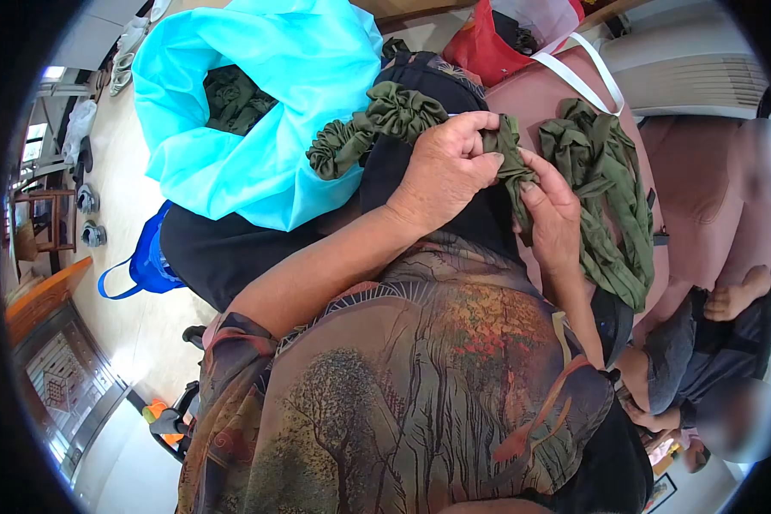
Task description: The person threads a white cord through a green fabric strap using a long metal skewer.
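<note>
My left hand is closed, with thumb and fingers pinching a dark green gathered fabric strip. To the left of this hand the strip is bunched into tight ruffles, reaching toward a bright cyan bag. My right hand pinches the same strip between thumb and forefinger, just right of the left hand, where a loose end hangs down. Beside my right hand lies a pile of long, crumpled green fabric strips on a pink seat. Whatever runs inside the ruffles is hidden.
More dark green fabric fills the cyan bag's opening. A red bag with a white strap stands at the top. A blue bag is at the left. Other people sit at the right, one with bare feet.
</note>
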Demonstrator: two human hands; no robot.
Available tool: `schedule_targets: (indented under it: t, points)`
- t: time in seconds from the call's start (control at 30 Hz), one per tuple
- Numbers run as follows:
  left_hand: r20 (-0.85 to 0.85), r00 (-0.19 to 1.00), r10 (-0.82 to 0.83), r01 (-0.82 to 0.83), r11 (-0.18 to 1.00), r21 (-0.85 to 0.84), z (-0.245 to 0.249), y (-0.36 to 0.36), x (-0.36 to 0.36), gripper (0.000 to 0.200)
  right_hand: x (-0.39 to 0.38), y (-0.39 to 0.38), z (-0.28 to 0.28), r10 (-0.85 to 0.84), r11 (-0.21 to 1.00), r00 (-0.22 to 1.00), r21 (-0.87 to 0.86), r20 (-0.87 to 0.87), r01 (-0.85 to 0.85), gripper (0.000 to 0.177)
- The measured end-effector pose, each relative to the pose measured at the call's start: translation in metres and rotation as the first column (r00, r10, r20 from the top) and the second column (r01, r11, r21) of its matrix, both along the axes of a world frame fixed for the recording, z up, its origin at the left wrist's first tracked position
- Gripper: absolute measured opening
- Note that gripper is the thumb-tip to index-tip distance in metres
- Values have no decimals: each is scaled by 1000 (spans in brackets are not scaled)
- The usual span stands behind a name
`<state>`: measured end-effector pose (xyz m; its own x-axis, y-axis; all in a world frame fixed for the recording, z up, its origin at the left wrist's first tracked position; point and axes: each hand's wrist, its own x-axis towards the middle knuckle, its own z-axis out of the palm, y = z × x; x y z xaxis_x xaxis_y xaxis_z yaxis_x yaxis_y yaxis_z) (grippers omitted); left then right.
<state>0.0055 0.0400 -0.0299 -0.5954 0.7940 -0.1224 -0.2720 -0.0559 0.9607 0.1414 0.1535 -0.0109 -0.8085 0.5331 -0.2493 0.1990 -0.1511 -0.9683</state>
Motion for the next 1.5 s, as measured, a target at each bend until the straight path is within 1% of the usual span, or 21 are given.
schedule_targets:
  t: [0.13, 0.2, 0.23, 0.33, 0.47, 0.53, 0.63, 0.73, 0.83, 0.93, 1.03, 1.07, 1.1, 1.13, 1.17, 1.2, 1.23, 1.27, 1.37, 1.47, 1.5]
  points:
    - [107, 994, -2, 0, 1000, 20, 0, 0, -1, 43, 2, -5, 9, 79, 963, 995, 255, 56, -90, 37]
    - [80, 997, -25, 23, 999, 22, 0, -1, -2, 45, 4, -8, 20, 100, 939, 987, 316, 128, -136, 38]
    - [65, 997, -35, 34, 999, 22, 0, -2, -3, 46, 4, -9, 21, 100, 934, 984, 327, 147, -144, 39]
    - [-73, 996, -57, 54, 998, -41, -7, 0, -3, 49, 5, -10, 21, 89, 937, 982, 320, 166, -139, 39]
    - [-200, 978, -53, 46, 998, -39, -3, -2, -3, 54, 3, -8, 18, 102, 951, 980, 271, 171, -146, 38]
    - [-253, 966, -44, 33, 998, -49, 1, -4, -3, 58, 3, -7, 18, 125, 946, 970, 269, 209, -180, 36]
    - [-265, 963, -45, 36, 999, -38, 1, -6, -3, 62, 9, -1, 15, 167, 885, 964, 399, 209, -240, 35]
    - [-301, 952, -52, 38, 998, -51, 3, -8, -2, 64, 15, 1, 14, 203, 788, 965, 558, 165, -261, 35]
    - [-276, 959, -65, 56, 998, -40, 4, -9, 0, 65, 21, 2, 17, 201, 789, 954, 540, 224, -293, 35]
    - [-300, 950, -80, 66, 996, -56, 5, -11, 1, 66, 19, 4, 22, 236, 766, 947, 557, 219, -320, 34]
    - [-339, 938, -73, 65, 997, -36, 3, -11, 5, 58, 6, 10, 20, 234, 753, 928, 549, 291, -362, 32]
    - [-365, 930, -38, 31, 999, -25, 2, -11, 5, 53, 2, 9, 15, 217, 772, 947, 552, 238, -316, 31]
    - [-392, 920, -2, -4, 1000, -16, 0, -12, 6, 49, -3, 5, 6, 200, 791, 962, 550, 184, -270, 29]
    - [-375, 927, 26, -38, 999, -25, 0, -12, 6, 46, -5, 3, -1, 184, 808, 974, 545, 129, -225, 28]
    - [-358, 932, 55, -72, 997, -33, 0, -13, 6, 42, -5, 1, -5, 133, 885, 987, 438, 88, -158, 27]
    - [-296, 952, 82, -104, 993, -62, 2, -14, 6, 40, -6, 0, -8, 80, 942, 995, 321, 54, -93, 25]
    - [-232, 966, 111, -136, 986, -93, 3, -15, 6, 38, -8, -3, -8, 24, 980, 999, 196, 30, -29, 24]
    - [-185, 978, 93, -109, 991, -80, 2, -15, 5, 39, -7, -4, -1, 17, 999, 1000, 38, 17, -17, 22]
    - [-84, 993, 85, -88, 996, -34, 0, -12, 7, 37, -7, -4, 1, -11, 999, 1000, -46, -21, 10, 22]
    - [-64, 998, -9, 9, 1000, -1, -6, -9, 3, 34, -4, 0, -7, 8, 996, 999, -89, -46, -12, 26]
    - [-71, 997, -16, 17, 1000, 0, -8, -9, 3, 33, -4, 0, -9, 27, 996, 998, -80, -50, -31, 28]
